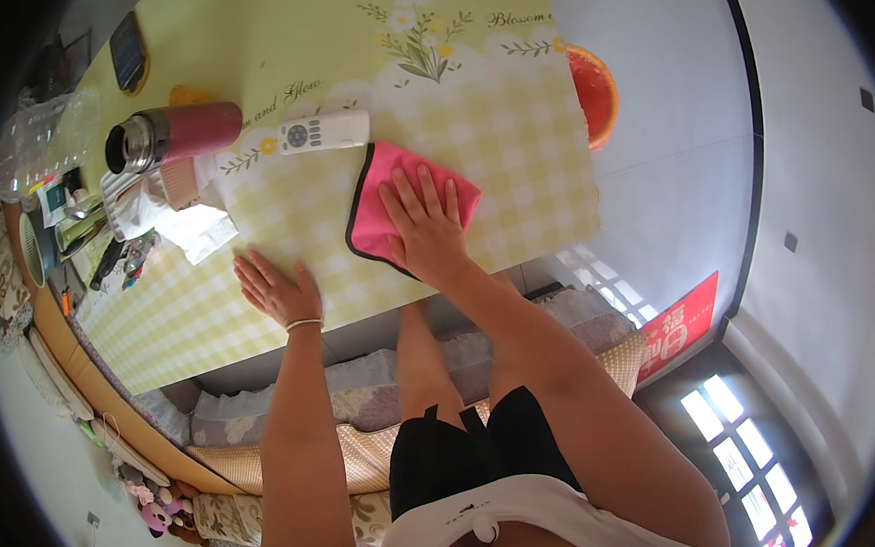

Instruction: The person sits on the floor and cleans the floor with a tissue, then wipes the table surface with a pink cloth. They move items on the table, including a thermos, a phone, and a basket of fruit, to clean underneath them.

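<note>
The right hand [425, 229] is lying flat on a pink cleaning cloth [394, 211] with a dark edge, fingers spread and palm pressing down; the grip is open, pinching nothing. The cloth is sitting on the counter [509, 129], near its front edge and right of the middle, on a yellow checked table cover printed with white flowers. Just beyond the cloth's far corner, a white remote control [324, 133] is lying lengthwise, almost touching it.

The left hand [276, 288] is resting flat on the cover near the front edge, well left of the cloth, fingers stretched out and slightly apart, holding nothing. A thin bracelet [303, 325] is circling its wrist.

Farther left, a pink and steel flask [171, 134] is lying on its side, its open mouth pointing left. Below it, crumpled white paper [192, 228] is sitting beside a clutter of small items that are too jumbled to tell apart. A dark phone [127, 50] is lying at the far left corner. An orange-red round thing [594, 91] is showing past the counter's right edge.
</note>
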Motion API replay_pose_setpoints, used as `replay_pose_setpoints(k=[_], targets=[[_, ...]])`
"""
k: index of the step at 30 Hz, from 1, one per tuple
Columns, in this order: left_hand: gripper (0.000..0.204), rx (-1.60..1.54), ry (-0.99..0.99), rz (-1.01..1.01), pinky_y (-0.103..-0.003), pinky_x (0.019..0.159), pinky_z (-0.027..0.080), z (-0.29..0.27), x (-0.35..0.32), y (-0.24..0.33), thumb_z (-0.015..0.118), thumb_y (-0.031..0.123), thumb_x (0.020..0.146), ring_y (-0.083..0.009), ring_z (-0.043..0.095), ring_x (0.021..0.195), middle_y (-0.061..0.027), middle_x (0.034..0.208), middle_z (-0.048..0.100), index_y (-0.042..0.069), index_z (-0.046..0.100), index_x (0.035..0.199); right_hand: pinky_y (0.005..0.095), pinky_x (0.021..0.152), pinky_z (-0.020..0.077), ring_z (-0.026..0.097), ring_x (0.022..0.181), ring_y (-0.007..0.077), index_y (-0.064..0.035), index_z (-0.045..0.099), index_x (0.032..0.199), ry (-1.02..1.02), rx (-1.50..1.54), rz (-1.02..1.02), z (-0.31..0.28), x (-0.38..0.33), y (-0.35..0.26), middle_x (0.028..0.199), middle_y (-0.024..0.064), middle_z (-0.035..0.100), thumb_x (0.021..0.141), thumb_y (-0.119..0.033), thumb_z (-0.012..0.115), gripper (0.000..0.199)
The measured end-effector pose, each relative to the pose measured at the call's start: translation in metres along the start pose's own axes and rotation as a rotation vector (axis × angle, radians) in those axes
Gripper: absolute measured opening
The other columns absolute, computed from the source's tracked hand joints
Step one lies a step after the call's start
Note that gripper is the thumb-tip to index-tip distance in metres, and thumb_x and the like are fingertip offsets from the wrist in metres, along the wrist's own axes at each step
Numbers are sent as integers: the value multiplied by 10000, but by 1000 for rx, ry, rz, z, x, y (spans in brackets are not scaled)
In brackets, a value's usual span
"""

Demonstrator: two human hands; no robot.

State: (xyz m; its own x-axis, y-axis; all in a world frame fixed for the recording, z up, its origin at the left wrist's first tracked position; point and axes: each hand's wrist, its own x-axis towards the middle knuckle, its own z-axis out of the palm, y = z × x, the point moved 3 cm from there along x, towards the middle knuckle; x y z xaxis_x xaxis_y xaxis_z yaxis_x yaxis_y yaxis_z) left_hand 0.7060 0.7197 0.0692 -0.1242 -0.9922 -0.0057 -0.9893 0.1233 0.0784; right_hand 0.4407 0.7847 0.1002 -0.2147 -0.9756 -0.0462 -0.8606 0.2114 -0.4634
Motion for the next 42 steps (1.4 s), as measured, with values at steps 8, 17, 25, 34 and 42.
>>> replay_pose_setpoints(k=[8, 17, 25, 34, 42], targets=[[804, -13, 9, 2, -530, 1197, 129, 0, -1, 2, 501, 494, 950, -361, 168, 1509, -181, 1641, 166, 86, 212, 1580, 615, 1178, 163, 264, 1459, 415, -158, 436, 1488, 185, -280, 198, -49, -24, 154, 1566, 128, 364, 822, -380, 609, 723], [831, -10, 24, -5, -530, 1196, 132, 2, -2, -1, 534, 495, 925, -362, 173, 1507, -183, 1641, 166, 92, 218, 1580, 655, 1157, 174, 185, 1475, 463, -106, 369, 1522, 165, -212, 229, 25, -28, 47, 1620, 156, 239, 855, -476, 603, 798], [837, -16, 24, 5, -525, 1198, 133, 3, -1, -2, 547, 478, 913, -359, 178, 1506, -177, 1640, 173, 91, 221, 1579, 607, 1162, 206, 271, 1462, 379, -200, 467, 1476, 100, -204, 87, 8, -57, 71, 1592, 65, 339, 844, -439, 605, 690], [834, -13, 16, -3, -523, 1200, 129, -1, 3, 4, 543, 467, 916, -361, 173, 1508, -181, 1639, 172, 85, 213, 1580, 620, 1153, 214, 259, 1446, 476, -53, 443, 1469, 251, -339, 335, -8, -44, 88, 1575, 189, 326, 828, -335, 592, 716], [840, -5, -1, -11, -529, 1199, 126, 2, -2, 1, 529, 475, 925, -373, 165, 1507, -188, 1640, 163, 76, 194, 1583, 583, 1054, 296, 407, 1324, 397, -153, 517, 1429, 188, -354, 56, -57, -32, 151, 1493, 151, 424, 815, -480, 616, 702]])
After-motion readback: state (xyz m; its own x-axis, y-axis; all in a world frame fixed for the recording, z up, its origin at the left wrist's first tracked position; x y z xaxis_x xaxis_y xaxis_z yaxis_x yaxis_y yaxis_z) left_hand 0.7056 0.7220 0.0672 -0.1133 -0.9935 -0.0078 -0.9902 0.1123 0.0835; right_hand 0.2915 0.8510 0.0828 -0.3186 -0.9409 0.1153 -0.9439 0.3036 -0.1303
